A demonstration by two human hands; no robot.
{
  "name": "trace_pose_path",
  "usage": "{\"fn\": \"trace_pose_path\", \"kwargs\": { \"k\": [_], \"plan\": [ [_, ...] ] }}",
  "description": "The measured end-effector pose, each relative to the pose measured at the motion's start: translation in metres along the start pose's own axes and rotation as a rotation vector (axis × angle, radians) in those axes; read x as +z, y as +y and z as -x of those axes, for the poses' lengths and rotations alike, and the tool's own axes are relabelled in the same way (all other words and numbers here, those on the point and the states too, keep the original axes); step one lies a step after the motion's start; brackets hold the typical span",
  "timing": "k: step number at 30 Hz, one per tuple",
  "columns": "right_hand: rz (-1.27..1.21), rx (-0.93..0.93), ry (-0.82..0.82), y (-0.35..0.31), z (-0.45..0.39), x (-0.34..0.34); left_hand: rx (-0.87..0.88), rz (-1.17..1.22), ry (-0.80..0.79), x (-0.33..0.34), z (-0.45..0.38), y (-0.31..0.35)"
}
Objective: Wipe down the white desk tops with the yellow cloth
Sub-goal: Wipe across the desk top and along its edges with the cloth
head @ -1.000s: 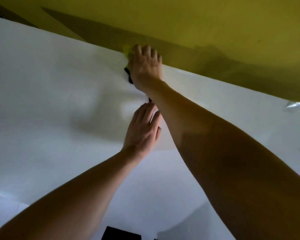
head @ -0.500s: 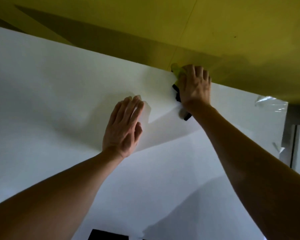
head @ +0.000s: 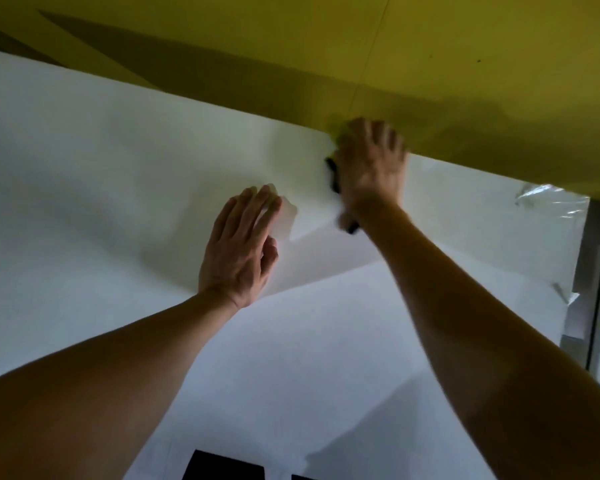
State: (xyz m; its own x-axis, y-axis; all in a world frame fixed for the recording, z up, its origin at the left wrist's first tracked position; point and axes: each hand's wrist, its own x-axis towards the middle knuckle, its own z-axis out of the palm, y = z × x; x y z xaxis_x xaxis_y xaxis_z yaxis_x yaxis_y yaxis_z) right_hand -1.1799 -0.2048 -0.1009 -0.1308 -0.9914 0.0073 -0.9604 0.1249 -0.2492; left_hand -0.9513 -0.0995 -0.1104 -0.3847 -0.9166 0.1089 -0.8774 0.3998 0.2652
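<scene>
Yellow cloth [head: 338, 136], mostly hidden, sits bunched under our right hand [head: 371, 164] at the smooth white desk top's [head: 118, 168] far edge, upper right of centre. Our left hand [head: 241, 251] lies flat, fingers spread. Press evenly, overlapping passes. Since the earlier frame, we've swept rightward.

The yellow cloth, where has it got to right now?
The yellow cloth is under the right hand, at the far edge of the white desk top, against the yellow wall.

A plain white counter [head: 101, 202] meets a mustard-yellow wall [head: 465, 46]; a yellow-green cloth [head: 340, 135] with black trim shows between them.
</scene>
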Motion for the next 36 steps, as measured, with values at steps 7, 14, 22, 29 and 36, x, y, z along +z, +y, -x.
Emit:
{"fn": "trace_pose_path", "kwargs": {
  "k": [7,14,22,29,36],
  "plan": [
    [-0.022,0.312,0.137,0.084,0.02,-0.026,-0.001,0.001,0.02,-0.001,-0.003,0.0],
    [-0.05,0.069,0.013,-0.065,-0.01,0.006,0.004,-0.004,0.013,-0.001,-0.002,0.002],
    [-0.071,0.043,0.13,0.001,0.001,0.003,0.003,0.001,0.024,0.001,0.0,0.003],
    [-0.037,0.225,0.143,0.139,0.03,-0.042,-0.006,0.001,0.059,-0.001,0.0,0.008],
    [-0.057,0.236,0.078,0.045,0.016,-0.025,0.004,-0.006,0.032,-0.001,0.001,0.007]
  ]
}}
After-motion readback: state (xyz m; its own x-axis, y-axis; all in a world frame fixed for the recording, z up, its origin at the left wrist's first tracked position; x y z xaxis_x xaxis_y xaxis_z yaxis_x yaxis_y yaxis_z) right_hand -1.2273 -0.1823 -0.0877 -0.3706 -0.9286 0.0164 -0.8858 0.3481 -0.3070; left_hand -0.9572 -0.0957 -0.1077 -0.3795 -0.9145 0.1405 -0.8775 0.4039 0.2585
